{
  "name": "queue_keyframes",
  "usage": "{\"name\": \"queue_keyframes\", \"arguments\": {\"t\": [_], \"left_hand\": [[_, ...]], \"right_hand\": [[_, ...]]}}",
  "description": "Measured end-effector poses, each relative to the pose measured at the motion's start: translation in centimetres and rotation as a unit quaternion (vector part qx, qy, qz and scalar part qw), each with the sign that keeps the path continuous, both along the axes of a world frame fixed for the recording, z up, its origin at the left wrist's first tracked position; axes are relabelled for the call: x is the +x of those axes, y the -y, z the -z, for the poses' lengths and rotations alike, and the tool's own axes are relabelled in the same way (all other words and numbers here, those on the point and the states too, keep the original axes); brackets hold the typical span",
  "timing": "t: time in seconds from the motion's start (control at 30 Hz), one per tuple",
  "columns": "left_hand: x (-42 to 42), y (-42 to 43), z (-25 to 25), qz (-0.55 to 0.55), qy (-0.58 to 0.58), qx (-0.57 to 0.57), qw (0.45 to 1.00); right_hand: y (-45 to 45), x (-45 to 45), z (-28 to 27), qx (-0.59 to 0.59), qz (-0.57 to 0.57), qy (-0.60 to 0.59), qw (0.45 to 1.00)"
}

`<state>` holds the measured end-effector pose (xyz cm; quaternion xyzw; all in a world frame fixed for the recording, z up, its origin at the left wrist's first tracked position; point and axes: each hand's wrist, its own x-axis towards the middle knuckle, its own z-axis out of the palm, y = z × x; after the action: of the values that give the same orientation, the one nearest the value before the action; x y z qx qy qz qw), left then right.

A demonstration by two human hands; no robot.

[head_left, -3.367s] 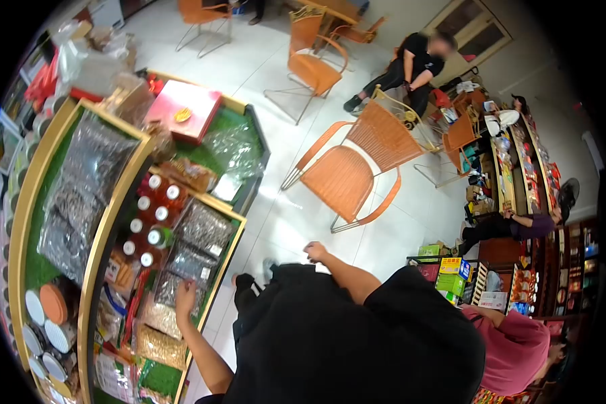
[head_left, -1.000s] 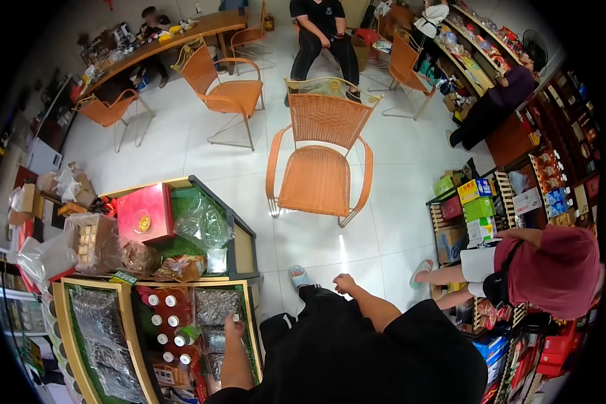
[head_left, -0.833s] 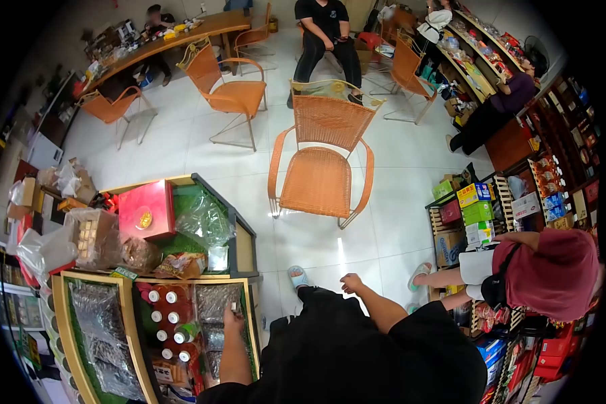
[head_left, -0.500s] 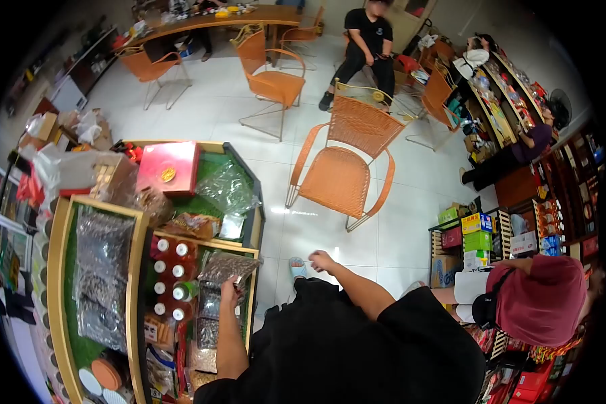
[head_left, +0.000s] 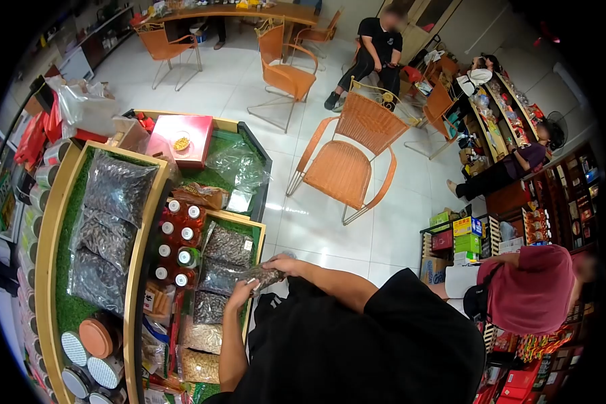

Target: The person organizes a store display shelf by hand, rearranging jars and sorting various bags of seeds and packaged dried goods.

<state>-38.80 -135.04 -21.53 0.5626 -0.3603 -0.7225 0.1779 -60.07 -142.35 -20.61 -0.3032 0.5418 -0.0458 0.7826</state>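
Note:
Between my two hands is a clear plastic bag of dark dried goods (head_left: 264, 277); what exactly fills it is too small to tell. My left hand (head_left: 242, 293) grips its near left end, fingers closed. At the far right end my right hand (head_left: 287, 264) is closed on the same bag. Both hands are over the right edge of a wooden display shelf (head_left: 259, 232). Just left of them lie another bag of dark dried goods (head_left: 227, 245) and a bag of pale dried goods (head_left: 203, 338). Bottles of reddish liquid with white caps (head_left: 187, 233) stand beside these.
Large bags of dark goods (head_left: 118, 187) fill the left shelf, with lidded jars (head_left: 101, 338) nearer me. A red gift box (head_left: 179, 140) sits ahead. An orange wicker chair (head_left: 340, 168) stands on the tiled floor. A person in a maroon top (head_left: 528, 289) is at right; others are farther off.
My left hand has lifted the bag off the shelf and moved right and nearer. My right hand has come left and taken hold of it. The view has shifted slightly.

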Motion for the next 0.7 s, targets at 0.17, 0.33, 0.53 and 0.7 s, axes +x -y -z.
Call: {"name": "queue_keyframes", "arguments": {"t": [0.17, 0.33, 0.53, 0.7], "left_hand": [[0.5, -2.9, 0.7, -0.147, -0.191, 0.128, 0.962], [-0.1, -3.8, 0.8, -0.248, -0.303, 0.198, 0.899], [-1.7, -2.7, -1.8, -0.383, -0.337, 0.091, 0.855], [-3.0, -2.5, -3.0, -0.412, -0.283, 0.095, 0.861]], "right_hand": [[-0.6, 0.9, -0.9, -0.28, -0.051, -0.069, 0.956], [-0.6, 0.4, -1.1, -0.385, -0.05, 0.006, 0.922], [-1.9, -1.5, -3.9, -0.384, -0.088, 0.167, 0.904], [-3.7, -4.0, -4.1, -0.308, -0.066, 0.163, 0.935]]}}
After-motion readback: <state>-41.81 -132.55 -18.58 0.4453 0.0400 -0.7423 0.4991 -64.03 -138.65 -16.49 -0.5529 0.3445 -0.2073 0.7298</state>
